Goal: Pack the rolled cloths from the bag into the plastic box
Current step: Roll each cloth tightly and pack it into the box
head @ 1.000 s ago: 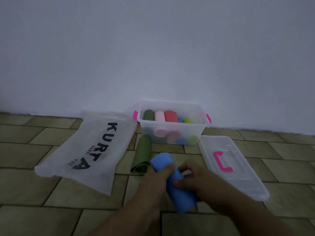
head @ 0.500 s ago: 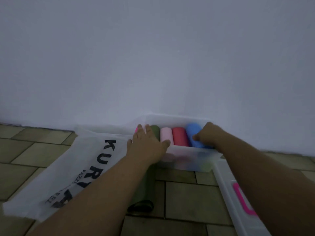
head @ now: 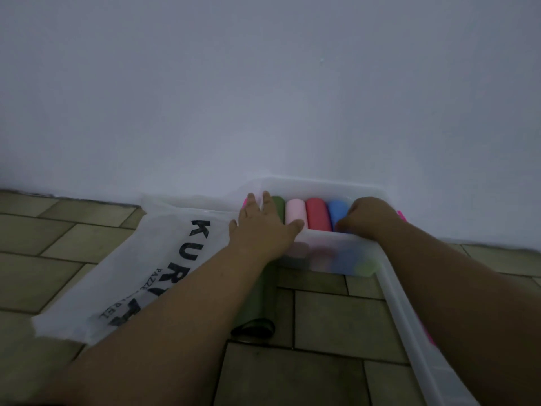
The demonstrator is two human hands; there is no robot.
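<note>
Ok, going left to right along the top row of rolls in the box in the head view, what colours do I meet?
Dark green roll → pink roll → red roll → blue roll, with the right hand on it.

A plain, pale wall (head: 263,83) fills the upper half of the view, smooth and unmarked except for one tiny speck high on the right. It meets the floor (head: 322,376) along a dark, slightly uneven seam that slopes gently down toward the right. The floor is laid with rectangular olive-tan tiles set in a staggered, brick-like pattern, with thin dark grout lines between them. The light is dim and cool, giving the wall a bluish-grey cast and leaving the tiles dull and shadowed.
</note>
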